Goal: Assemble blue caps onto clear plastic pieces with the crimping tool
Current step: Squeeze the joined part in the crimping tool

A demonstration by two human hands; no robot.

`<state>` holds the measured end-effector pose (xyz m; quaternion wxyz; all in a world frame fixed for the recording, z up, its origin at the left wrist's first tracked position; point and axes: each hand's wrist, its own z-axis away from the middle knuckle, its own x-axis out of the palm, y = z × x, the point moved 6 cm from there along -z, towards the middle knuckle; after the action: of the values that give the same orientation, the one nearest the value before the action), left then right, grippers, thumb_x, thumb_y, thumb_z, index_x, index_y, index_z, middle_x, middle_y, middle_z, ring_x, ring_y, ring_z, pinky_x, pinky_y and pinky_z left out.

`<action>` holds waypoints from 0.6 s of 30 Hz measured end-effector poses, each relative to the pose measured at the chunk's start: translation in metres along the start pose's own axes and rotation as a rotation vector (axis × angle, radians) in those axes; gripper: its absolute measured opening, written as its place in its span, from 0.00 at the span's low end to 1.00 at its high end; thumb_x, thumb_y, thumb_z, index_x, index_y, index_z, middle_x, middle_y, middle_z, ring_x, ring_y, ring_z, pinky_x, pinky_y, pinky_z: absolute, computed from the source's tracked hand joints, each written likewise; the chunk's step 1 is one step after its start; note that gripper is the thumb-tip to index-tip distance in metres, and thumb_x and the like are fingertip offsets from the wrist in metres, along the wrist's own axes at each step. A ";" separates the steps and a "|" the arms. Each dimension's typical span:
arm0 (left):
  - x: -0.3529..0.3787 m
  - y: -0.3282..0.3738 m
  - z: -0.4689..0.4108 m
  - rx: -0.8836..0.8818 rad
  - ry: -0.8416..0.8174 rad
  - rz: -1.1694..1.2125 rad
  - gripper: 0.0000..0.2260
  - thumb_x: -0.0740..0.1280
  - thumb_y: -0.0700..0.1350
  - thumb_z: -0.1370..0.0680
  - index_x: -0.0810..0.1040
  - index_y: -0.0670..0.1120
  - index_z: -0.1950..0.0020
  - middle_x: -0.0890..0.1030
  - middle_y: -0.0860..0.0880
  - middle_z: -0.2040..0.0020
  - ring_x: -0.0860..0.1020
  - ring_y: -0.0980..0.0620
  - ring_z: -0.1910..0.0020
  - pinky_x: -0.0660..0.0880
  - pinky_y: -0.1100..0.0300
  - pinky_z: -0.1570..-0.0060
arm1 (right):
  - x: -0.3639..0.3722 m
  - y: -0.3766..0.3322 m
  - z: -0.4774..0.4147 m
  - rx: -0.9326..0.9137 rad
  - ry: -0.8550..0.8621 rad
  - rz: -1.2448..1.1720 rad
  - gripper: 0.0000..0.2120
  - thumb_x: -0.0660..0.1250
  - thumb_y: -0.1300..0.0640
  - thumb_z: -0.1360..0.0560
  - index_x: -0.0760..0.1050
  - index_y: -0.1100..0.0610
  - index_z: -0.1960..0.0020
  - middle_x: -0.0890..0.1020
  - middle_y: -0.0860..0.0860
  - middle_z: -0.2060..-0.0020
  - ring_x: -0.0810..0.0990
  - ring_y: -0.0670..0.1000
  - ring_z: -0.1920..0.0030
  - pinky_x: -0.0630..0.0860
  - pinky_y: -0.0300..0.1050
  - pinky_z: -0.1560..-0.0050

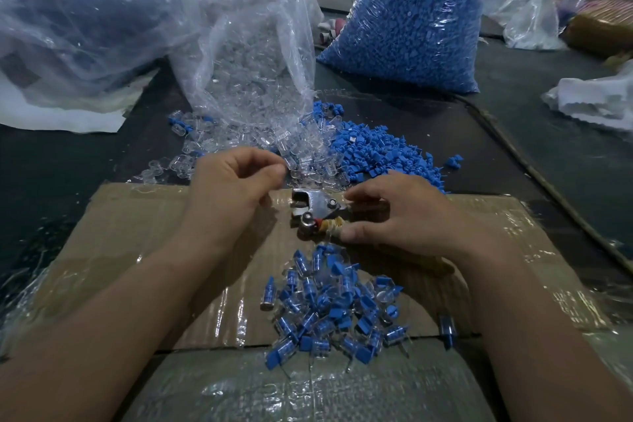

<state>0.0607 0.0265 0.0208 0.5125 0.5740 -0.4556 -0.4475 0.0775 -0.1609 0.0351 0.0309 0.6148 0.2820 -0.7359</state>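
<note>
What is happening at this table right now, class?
A person's right hand grips the crimping tool over the cardboard. The left hand hovers curled beside the tool's head; whether it pinches anything is unclear. Loose clear pieces and blue caps lie behind, with a pile of capped pieces in front.

Caps (376,154): blue, as I see them, loose and bagged.
Clear pieces (191,147): see-through, colourless.
Tool (315,212): silver metal; I make out a red and tan band.
Finished pile (325,305): blue inside clear.
Cardboard (137,233): brown, glossy tape streaks.
Table (51,164): dark grey.
</note>
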 end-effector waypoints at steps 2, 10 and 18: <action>-0.010 0.002 -0.007 0.096 0.108 -0.165 0.08 0.67 0.37 0.26 0.79 0.50 0.59 0.79 0.55 0.66 0.74 0.64 0.74 0.70 0.72 0.72 | -0.003 0.000 0.001 0.005 0.030 -0.016 0.44 0.51 0.23 0.48 0.74 0.45 0.40 0.68 0.31 0.62 0.69 0.35 0.58 0.62 0.32 0.61; 0.007 -0.004 -0.017 0.337 -0.075 -0.795 0.13 0.64 0.36 0.25 0.78 0.43 0.41 0.78 0.48 0.46 0.72 0.51 0.45 0.62 0.66 0.43 | -0.007 0.000 0.002 0.024 0.085 -0.061 0.36 0.53 0.28 0.41 0.77 0.48 0.43 0.78 0.42 0.53 0.74 0.43 0.52 0.70 0.40 0.53; 0.017 -0.022 -0.020 0.251 -0.273 -1.116 0.19 0.54 0.54 0.20 0.66 0.53 0.29 0.62 0.49 0.26 0.55 0.50 0.28 0.50 0.59 0.32 | -0.011 0.007 0.002 0.080 0.180 -0.078 0.18 0.64 0.37 0.31 0.80 0.48 0.50 0.77 0.40 0.59 0.76 0.43 0.54 0.73 0.45 0.52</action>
<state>0.0848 0.0149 -0.0002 0.0642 0.7206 -0.1957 -0.6621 0.0812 -0.1709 0.0433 -0.0478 0.6678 0.2779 -0.6888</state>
